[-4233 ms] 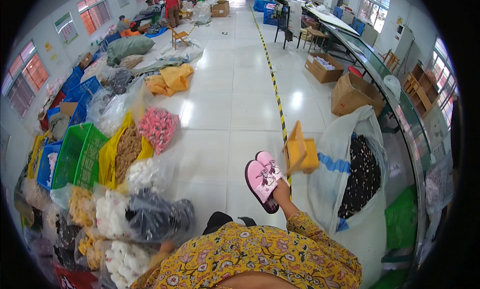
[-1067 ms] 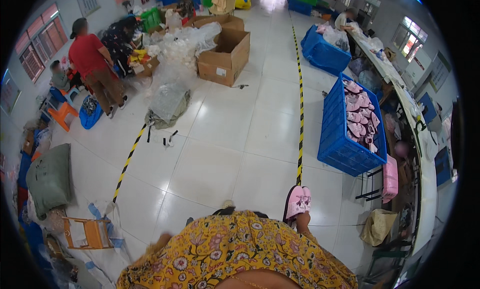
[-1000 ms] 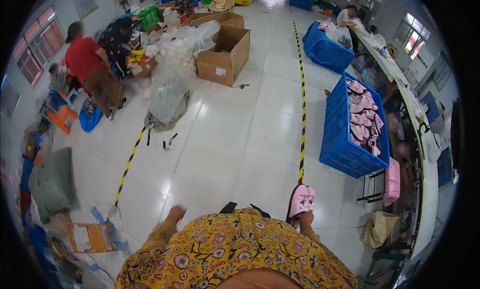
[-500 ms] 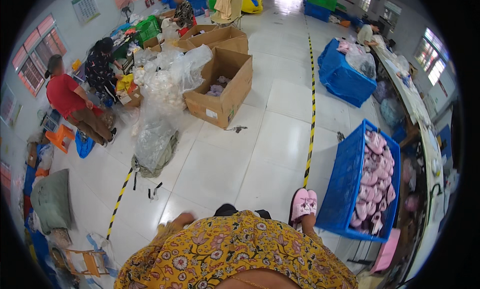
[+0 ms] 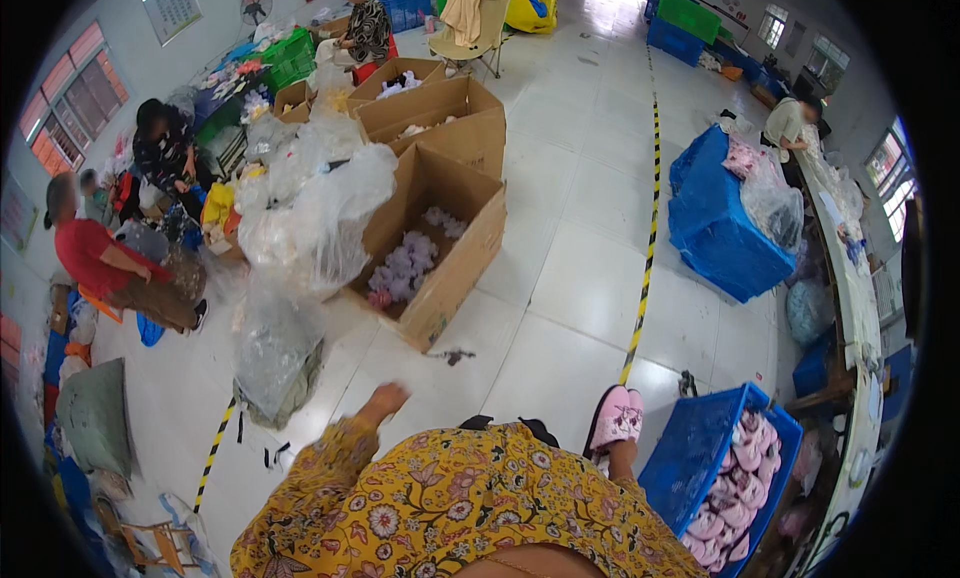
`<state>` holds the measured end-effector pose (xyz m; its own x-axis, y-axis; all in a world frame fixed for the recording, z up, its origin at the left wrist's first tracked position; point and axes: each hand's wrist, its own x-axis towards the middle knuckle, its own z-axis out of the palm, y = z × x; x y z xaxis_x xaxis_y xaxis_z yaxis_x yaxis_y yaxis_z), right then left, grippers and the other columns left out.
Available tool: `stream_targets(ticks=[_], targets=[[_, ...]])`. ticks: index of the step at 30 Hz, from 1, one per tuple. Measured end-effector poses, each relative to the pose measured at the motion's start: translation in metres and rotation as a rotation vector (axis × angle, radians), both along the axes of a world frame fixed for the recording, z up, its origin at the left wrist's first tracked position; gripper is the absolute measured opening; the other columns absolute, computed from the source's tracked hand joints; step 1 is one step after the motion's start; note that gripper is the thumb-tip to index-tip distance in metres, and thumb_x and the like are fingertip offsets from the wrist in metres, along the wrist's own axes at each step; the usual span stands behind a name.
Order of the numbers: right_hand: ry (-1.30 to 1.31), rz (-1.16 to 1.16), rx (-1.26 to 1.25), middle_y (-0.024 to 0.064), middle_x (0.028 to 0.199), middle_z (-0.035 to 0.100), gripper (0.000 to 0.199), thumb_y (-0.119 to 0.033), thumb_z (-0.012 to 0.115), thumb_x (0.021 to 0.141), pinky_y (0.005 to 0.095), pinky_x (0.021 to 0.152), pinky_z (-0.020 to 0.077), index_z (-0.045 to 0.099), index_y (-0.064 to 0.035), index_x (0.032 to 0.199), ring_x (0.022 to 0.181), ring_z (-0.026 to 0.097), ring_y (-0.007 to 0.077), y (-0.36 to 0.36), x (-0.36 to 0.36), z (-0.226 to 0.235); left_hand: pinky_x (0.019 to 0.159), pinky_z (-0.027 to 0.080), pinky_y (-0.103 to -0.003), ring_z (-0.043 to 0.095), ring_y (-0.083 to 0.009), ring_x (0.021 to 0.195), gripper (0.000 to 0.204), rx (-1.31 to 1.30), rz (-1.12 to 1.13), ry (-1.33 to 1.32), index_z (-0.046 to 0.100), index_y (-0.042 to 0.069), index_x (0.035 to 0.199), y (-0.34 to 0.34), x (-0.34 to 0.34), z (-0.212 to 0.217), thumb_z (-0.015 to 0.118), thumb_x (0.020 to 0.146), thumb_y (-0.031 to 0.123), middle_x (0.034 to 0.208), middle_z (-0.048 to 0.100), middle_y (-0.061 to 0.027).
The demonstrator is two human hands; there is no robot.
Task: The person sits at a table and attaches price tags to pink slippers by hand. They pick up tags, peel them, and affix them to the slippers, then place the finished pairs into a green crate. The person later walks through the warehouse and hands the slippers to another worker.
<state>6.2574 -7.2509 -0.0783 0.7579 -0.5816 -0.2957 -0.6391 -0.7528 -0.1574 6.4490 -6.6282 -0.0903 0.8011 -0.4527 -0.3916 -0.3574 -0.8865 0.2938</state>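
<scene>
My right hand point(image 5: 622, 452) is closed on a pair of pink slippers point(image 5: 612, 421) with dark soles, held toe up in front of me. Just right of them stands a blue plastic crate point(image 5: 687, 453) filled with many similar pink slippers point(image 5: 738, 490). My left hand point(image 5: 383, 402) hangs out to the left above the white floor, touching nothing that I can see; its fingers are smeared by motion. Beyond it, an open cardboard box point(image 5: 465, 263) contains pale purple fluffy items point(image 5: 405, 263), with a small pink piece among them.
Clear plastic bags point(image 5: 320, 218) are heaped left of the boxes. Yellow-black tape point(image 5: 645, 268) runs along the floor. A blue-covered stack point(image 5: 725, 223) stands by the long right-hand workbench point(image 5: 845, 263). Several people are about, one in a red shirt point(image 5: 85, 248) at left.
I have moved forward, so the cardboard box and blue crate are closer. My left arm has swung forward and out. The slippers remain in my right hand.
</scene>
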Motion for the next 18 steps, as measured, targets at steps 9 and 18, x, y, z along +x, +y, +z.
stream_targets(ticks=[9, 18], targets=[[-0.013, 0.045, -0.134, 0.0169, 0.097, 0.068, 0.039, -0.036, 0.066, 0.076, 0.0437, 0.071, 0.0548, 0.068, -0.0109, 0.106, 0.087, 0.067, 0.0359, -0.175, 0.266, -0.059, 0.085, 0.050, -0.039, 0.065, -0.0325, 0.097, 0.031, -0.709, 0.593, -0.048, 0.066, 0.005, 0.107, -0.254, 0.397, 0.137, 0.049, 0.092, 0.028, 0.106, 0.067, -0.0170], [-0.393, 0.122, 0.177, 0.0211, 0.091, 0.067, 0.021, -0.013, 0.059, 0.077, 0.0427, 0.075, 0.0508, 0.062, -0.0009, 0.095, 0.085, 0.064, 0.0403, -0.232, 0.694, 0.035, 0.080, 0.050, -0.037, 0.064, -0.0294, 0.090, 0.033, 0.268, 0.668, 0.768, 0.064, 0.004, 0.105, -0.130, 0.277, 0.009, 0.052, 0.091, 0.031, 0.102, 0.067, -0.0161]])
